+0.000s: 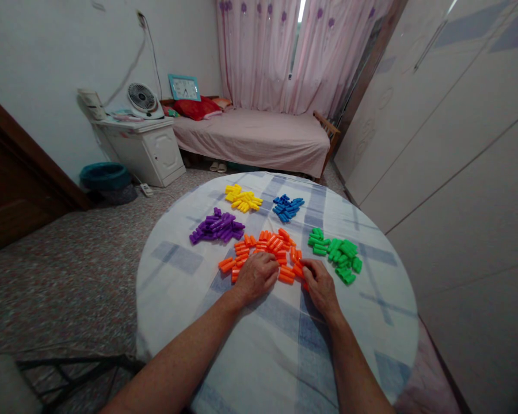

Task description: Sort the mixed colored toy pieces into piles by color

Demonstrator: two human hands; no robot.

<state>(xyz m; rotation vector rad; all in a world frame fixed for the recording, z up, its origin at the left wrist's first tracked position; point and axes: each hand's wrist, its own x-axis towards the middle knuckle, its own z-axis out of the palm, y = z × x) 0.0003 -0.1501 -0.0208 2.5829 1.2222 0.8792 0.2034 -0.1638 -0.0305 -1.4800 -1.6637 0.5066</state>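
Observation:
My left hand (258, 275) lies palm down over the near side of a pile of short orange plastic tubes (273, 241). Its fingers are bent and closed together, and whatever is under the fingertips is hidden. At the pile's right end, my right hand (322, 286) has thumb and fingers closed at an orange tube (298, 271). Several orange tubes lie side by side between the two hands. Similar green tubes (343, 251) are heaped just right of my right hand. Purple tubes (218, 226) form a heap beyond my left hand, to the left.
Yellow tubes (244, 199) and blue tubes (287, 207) sit in separate heaps farther back on the round table with its checked cloth (172, 299). A bed (259, 132) stands behind, a wardrobe (457, 172) to the right. A dark metal frame (73, 374) is at lower left.

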